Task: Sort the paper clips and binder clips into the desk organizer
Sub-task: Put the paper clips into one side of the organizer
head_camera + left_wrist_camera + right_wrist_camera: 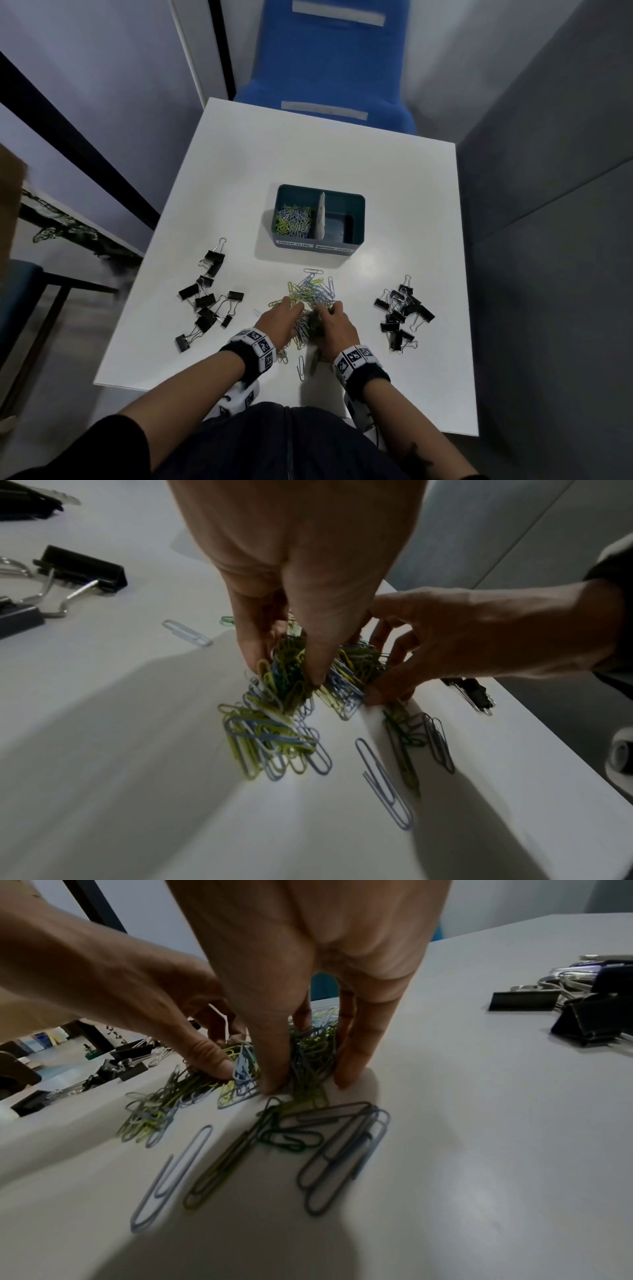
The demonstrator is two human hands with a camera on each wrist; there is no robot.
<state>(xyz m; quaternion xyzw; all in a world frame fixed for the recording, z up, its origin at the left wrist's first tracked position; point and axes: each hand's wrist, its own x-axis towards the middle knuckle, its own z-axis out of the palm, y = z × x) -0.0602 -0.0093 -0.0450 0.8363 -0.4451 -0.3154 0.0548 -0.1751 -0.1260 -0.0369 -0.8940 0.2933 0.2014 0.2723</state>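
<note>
Meanwhile, left hand [279, 317] and right hand [334, 322] close around paper clips [310, 291] — best scooped together, fingertips scraping the table [411, 212] — bound for the organizer [356, 209].

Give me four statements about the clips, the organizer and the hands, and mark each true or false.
1. Both hands, left hand and right hand, are gathering the paper clip pile. True.
2. The organizer has binder clips in its right compartment. False: it looks empty.
3. Paper clips lie in the left compartment. True.
4. All binder clips sit in one group. False: one group lies left, another right.
</note>
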